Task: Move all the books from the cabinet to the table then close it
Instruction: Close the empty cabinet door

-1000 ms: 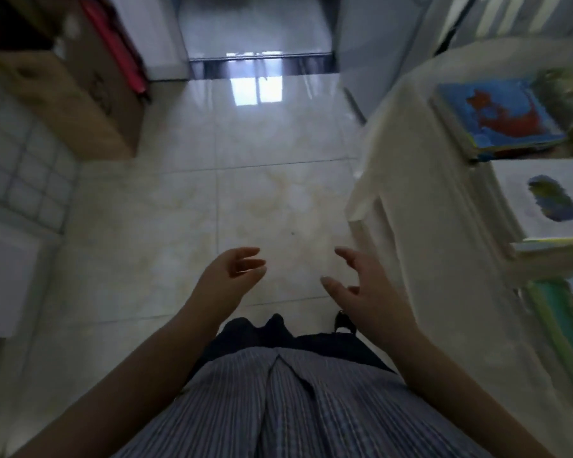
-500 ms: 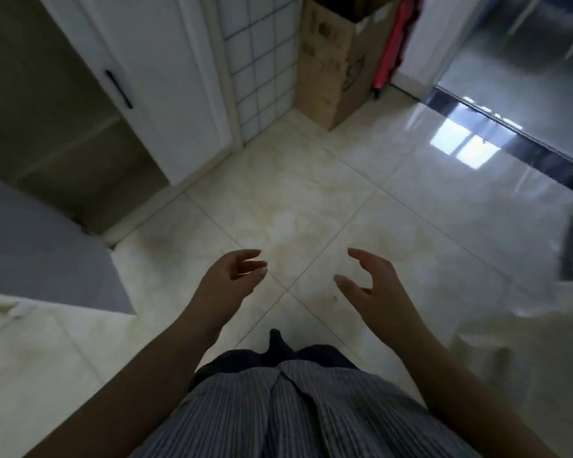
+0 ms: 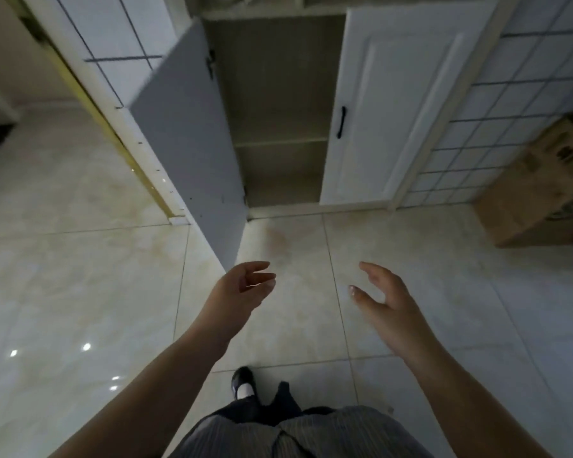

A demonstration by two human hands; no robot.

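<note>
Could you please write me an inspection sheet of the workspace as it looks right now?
Surface: pale glossy tiled floor; no table in view.
Job's things: cabinet, left door swung open, right door shut with a black handle; the shelves that show hold no books.
Clutter: cardboard box on the floor at the right wall.
Hands: left hand and right hand both open, holding nothing, above the floor before the cabinet.
Cables: nothing seen.
Surroundings: tiled wall either side of the cabinet; one black shoe on the floor.
</note>
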